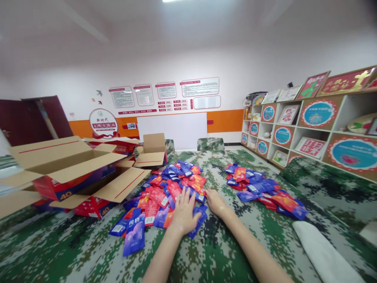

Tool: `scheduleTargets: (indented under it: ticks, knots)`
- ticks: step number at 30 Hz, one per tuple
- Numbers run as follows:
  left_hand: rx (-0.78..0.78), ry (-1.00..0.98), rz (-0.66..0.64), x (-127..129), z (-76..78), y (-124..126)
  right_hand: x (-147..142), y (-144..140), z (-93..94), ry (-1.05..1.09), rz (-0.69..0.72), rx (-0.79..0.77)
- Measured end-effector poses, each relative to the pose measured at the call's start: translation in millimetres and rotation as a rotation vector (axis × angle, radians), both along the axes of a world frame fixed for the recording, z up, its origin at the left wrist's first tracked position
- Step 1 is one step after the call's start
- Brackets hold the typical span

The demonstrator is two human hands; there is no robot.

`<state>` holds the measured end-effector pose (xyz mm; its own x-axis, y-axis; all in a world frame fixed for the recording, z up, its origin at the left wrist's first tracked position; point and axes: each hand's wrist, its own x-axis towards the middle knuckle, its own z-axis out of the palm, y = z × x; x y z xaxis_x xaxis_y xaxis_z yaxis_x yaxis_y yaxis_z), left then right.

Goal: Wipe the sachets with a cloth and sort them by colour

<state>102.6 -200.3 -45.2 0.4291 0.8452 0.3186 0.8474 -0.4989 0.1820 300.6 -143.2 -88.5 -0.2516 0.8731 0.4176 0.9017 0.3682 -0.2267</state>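
Note:
A large heap of small blue and red packets (156, 198) lies in the middle of a camouflage tablecloth (224, 251). My left hand (185, 214) rests on the near right part of this heap, fingers spread and palm down. A blue packet (200, 222) shows partly beneath and beside its thumb. At the heap's right edge, my right hand (216, 202) has its fingers bent together against the corner of an orange-red packet (200, 190); the fingertips are partly hidden. Another blue packet (134, 236) lies at the heap's near left edge. A second pile of packets (265, 188) lies to the right.
Open cardboard boxes (73, 169) crowd the table's left side, their flaps sticking out toward the heap. A smaller open box (150, 151) stands behind. A white cloth-like thing (321, 247) lies at the near right. Camouflage-covered chairs (210, 144) and a shelf (294, 129) stand beyond.

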Motion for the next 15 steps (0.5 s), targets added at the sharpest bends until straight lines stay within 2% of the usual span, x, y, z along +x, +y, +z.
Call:
scheduleTargets:
  ticks: [2, 6, 11, 15]
  knots:
    - [-0.073, 0.044, -0.062, 16, -3.6, -10, 5, -10, 2.8, -0.018, -0.006, -0.005]
    - [-0.138, 0.093, -0.025, 28, -16.1, -9, -2, -9, 1.4, 0.025, 0.003, 0.042]
    - [-0.138, 0.119, 0.011, 12, -22.5, 14, -1, 16, -11.0, 0.08, 0.043, 0.011]
    - [-0.126, 0.131, -0.05, -8, -19.1, 33, 12, 31, -24.6, 0.122, 0.085, 0.034]
